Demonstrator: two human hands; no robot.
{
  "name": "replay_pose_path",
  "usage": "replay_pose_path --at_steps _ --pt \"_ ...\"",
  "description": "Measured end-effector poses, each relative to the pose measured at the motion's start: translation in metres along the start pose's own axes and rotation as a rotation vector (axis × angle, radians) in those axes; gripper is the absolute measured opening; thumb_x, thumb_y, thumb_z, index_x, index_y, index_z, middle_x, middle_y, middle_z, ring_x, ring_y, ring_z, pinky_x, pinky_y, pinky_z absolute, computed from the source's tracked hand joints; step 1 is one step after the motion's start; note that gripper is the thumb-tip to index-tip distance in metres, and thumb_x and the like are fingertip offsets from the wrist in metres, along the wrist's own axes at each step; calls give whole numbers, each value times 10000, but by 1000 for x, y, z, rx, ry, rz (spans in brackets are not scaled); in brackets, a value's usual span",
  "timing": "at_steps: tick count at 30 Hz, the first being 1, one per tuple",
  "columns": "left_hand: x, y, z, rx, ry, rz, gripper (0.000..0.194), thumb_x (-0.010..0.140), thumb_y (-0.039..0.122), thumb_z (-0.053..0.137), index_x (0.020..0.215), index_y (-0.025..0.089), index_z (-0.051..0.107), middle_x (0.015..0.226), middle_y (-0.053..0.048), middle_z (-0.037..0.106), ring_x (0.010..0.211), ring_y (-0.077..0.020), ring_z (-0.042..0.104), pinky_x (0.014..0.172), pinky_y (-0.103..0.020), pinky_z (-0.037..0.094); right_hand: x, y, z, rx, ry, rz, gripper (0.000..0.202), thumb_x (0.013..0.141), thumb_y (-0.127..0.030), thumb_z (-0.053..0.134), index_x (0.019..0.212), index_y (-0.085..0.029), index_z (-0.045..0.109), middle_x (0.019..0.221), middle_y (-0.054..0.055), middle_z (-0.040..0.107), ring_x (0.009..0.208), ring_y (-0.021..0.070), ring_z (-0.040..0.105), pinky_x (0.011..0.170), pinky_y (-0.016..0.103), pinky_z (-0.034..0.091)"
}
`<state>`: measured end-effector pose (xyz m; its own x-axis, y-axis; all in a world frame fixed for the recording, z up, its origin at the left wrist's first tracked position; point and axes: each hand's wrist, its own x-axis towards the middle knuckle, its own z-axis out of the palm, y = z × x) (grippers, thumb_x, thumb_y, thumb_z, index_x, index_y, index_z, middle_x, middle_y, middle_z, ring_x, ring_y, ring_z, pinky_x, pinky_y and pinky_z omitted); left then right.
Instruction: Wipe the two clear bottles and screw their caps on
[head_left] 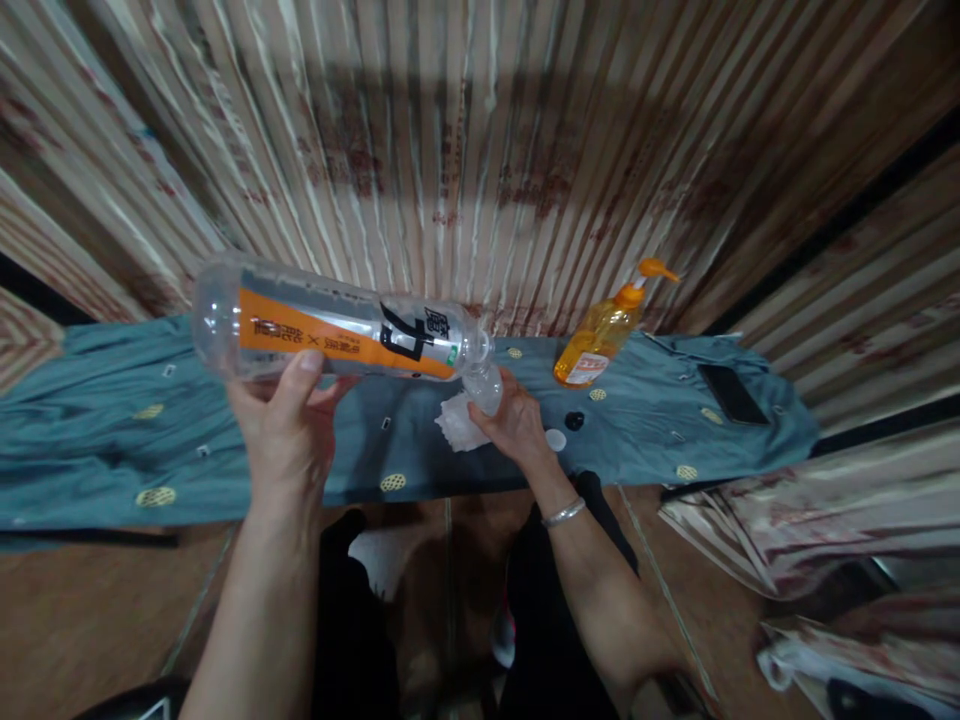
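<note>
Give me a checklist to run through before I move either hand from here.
1. Large plastic bottle supported: ok, the left hand grips it from below, thumb over its orange label.
2. Small clear container held: ok, the right hand has it at the bottle's mouth.
3. Liquid level in the small clear container: cannot tell, too small and blurred.
4. Space beside the right wrist free of loose pieces: not ok, a white disc and a small black piece lie there.
5. Orange pump bottle apart from both hands: ok, it stands beyond the right hand.
</note>
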<state>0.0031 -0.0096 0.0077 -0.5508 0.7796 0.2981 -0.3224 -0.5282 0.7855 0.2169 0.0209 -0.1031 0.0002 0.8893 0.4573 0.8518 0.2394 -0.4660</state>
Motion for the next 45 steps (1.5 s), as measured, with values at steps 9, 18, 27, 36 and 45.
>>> replay_pose_path --at_steps 9,18,27,36,45 --pt "1 -12 -14 -32 44 -209 458 512 353 882 884 204 661 809 30 727 667 -138 673 608 -289 611 1 0 -3 12 -26 55 642 768 -340 696 1311 -70 485 1129 191 722 1068 310 696 920 388 540" --pt "2 -37 -21 -141 66 -425 287 658 352 801 869 216 662 891 -5 711 803 -173 694 723 -372 645 1 2 -6 46 -4 54 618 781 -333 685 1307 -67 496 1128 187 728 1062 305 707 917 406 548" --pt "-8 -63 -12 -384 282 -802 210 906 326 580 1050 187 641 975 -85 717 908 -224 735 798 -398 631 0 9 -4 90 30 80 592 772 -372 677 1278 -103 527 1094 179 744 1019 302 725 884 407 558" --pt "-15 -110 -9 -571 385 -874 357 956 415 476 1031 126 672 865 -114 718 795 -209 736 671 -298 631 -2 10 -8 128 16 129 595 783 -443 635 1260 -98 548 1006 189 754 932 326 736 819 451 571" --pt "-5 -131 -23 -844 424 -957 518 946 504 438 1217 100 617 1026 -168 681 968 -231 712 614 -218 618 -3 9 -9 130 13 168 668 782 -546 605 1274 -97 566 1019 192 747 912 341 725 808 491 564"
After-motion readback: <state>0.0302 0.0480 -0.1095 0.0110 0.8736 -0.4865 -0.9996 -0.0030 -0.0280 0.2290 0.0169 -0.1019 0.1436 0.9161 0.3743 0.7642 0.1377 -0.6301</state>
